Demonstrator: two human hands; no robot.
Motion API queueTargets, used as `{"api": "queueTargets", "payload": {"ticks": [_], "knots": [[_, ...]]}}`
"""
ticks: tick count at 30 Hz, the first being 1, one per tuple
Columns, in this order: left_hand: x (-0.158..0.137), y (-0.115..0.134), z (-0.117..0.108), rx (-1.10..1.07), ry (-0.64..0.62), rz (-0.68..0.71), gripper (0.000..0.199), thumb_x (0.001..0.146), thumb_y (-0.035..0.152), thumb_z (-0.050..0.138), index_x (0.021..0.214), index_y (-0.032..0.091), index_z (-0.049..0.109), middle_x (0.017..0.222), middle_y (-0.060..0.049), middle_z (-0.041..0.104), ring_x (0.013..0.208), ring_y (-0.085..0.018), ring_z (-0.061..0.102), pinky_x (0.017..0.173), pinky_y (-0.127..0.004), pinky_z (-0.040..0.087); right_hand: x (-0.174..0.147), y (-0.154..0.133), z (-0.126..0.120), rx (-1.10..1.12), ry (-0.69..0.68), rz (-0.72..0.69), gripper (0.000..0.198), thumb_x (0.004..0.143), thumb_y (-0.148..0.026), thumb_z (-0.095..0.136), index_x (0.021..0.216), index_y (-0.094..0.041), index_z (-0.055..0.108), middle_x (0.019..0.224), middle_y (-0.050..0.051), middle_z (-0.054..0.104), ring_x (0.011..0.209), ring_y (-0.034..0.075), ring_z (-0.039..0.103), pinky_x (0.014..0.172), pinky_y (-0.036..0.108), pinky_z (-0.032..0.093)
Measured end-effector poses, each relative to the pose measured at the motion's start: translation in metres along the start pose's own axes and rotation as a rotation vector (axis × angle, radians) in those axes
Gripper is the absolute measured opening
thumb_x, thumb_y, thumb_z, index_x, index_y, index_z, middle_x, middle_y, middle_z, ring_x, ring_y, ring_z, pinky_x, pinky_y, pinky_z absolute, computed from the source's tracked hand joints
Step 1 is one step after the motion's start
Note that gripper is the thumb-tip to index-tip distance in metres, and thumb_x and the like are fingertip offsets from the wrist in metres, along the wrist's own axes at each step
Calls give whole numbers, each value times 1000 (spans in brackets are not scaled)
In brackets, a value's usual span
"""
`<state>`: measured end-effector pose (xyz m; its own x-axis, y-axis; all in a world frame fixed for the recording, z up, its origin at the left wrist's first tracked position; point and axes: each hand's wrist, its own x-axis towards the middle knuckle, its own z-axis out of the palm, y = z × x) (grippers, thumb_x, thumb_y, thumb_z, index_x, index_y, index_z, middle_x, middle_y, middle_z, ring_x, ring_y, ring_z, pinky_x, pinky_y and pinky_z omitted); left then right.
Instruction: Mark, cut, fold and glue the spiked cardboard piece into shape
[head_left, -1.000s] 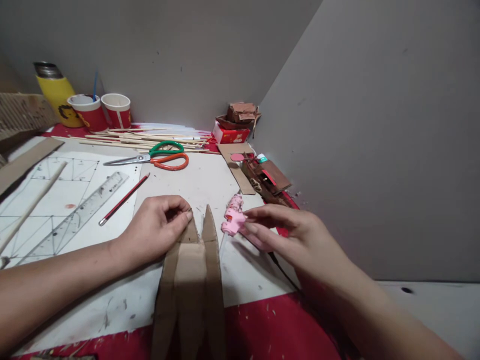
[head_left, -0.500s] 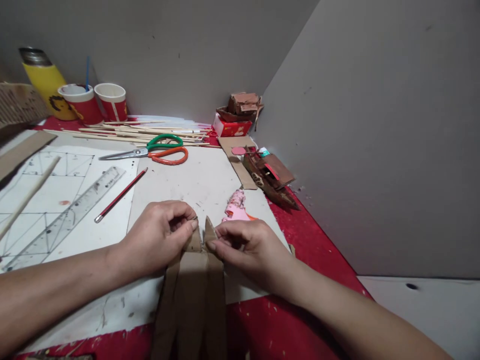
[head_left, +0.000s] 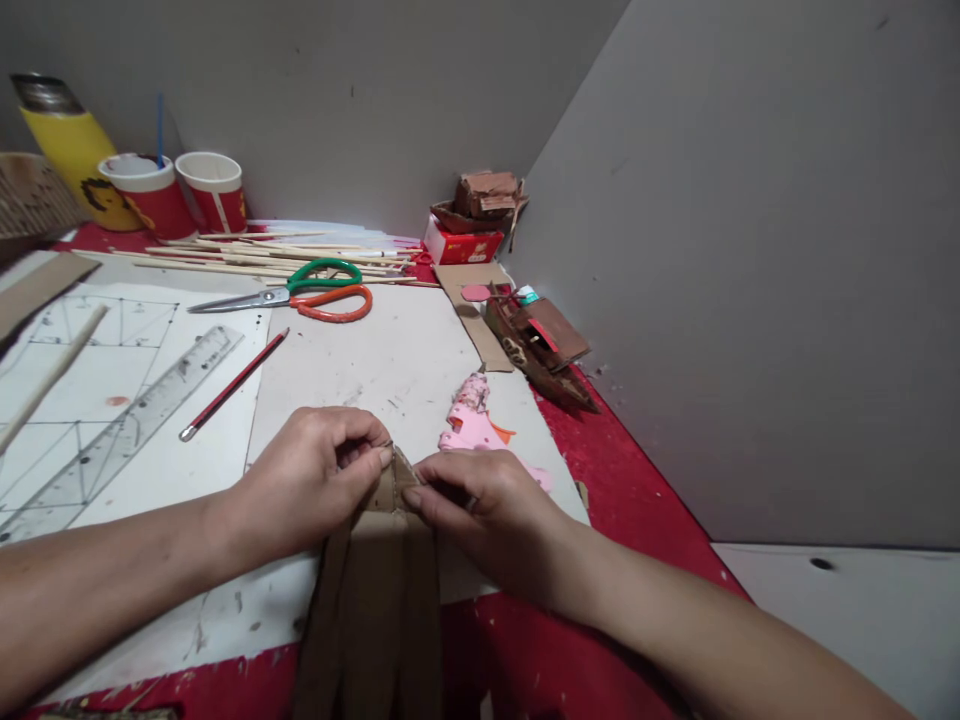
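A long brown cardboard piece (head_left: 371,610) with folded side strips runs from the near edge up to my hands. My left hand (head_left: 319,475) pinches the left flap at its far end between thumb and fingers. On the other side, my right hand (head_left: 480,500) grips the right pointed flap (head_left: 403,468). The two flaps meet edge to edge in a peak, with a thin seam between them. Just beyond my right hand lies a pink glue gun (head_left: 472,425), partly covered by that hand.
Scissors (head_left: 330,290), a red pencil (head_left: 234,385) and a clear ruler (head_left: 142,425) lie on white sheets. Wooden sticks (head_left: 247,255), paper cups (head_left: 214,185) and a yellow bottle (head_left: 71,150) stand behind. A brown model boat (head_left: 540,345) sits right, near the grey wall (head_left: 735,280).
My right hand has moved left with its flap, closing the gap to the left flap. The camera view has shifted slightly, showing more of the glue gun.
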<state>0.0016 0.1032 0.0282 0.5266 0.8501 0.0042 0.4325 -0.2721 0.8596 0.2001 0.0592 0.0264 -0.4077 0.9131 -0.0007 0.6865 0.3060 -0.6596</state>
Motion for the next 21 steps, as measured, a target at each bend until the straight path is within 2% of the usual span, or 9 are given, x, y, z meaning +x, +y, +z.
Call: {"api": "queueTargets", "payload": {"ticks": [5, 8, 13, 18, 21], "knots": [[4, 1, -5, -247, -116, -186, 20, 82, 29, 58, 73, 14, 68, 63, 1, 60, 60, -12, 50, 56, -23, 40, 0, -2, -2, -20, 5, 2, 32, 89, -15, 55, 63, -21, 38, 57, -6, 39, 54, 10, 38, 55, 25, 25], [8, -1, -11, -331, -208, -253, 20, 80, 31, 62, 76, 14, 72, 65, -1, 66, 59, -13, 54, 56, -24, 42, 0, -3, -3, -28, -9, -2, 32, 90, -14, 55, 63, -21, 38, 57, -6, 40, 54, 10, 39, 55, 25, 25], [9, 0, -19, -309, -335, -234, 25, 87, 34, 60, 86, 17, 79, 84, -6, 77, 72, -18, 65, 65, -27, 49, 0, -5, -2, -49, -24, -27, 33, 89, -11, 57, 64, -21, 37, 58, -6, 39, 54, 10, 38, 55, 24, 25], [10, 2, -22, -135, -346, -172, 25, 89, 32, 59, 87, 20, 80, 82, -2, 78, 73, -18, 66, 66, -25, 48, 0, -5, -2, -61, -10, -32, 35, 89, -11, 57, 64, -22, 35, 58, -7, 38, 55, 10, 38, 56, 25, 25], [11, 3, -24, -106, -335, -180, 23, 88, 32, 61, 90, 21, 81, 82, -1, 79, 74, -18, 66, 66, -24, 48, 0, -5, -3, -64, -8, -27, 35, 89, -11, 57, 64, -22, 35, 58, -7, 37, 55, 10, 37, 56, 25, 25]]}}
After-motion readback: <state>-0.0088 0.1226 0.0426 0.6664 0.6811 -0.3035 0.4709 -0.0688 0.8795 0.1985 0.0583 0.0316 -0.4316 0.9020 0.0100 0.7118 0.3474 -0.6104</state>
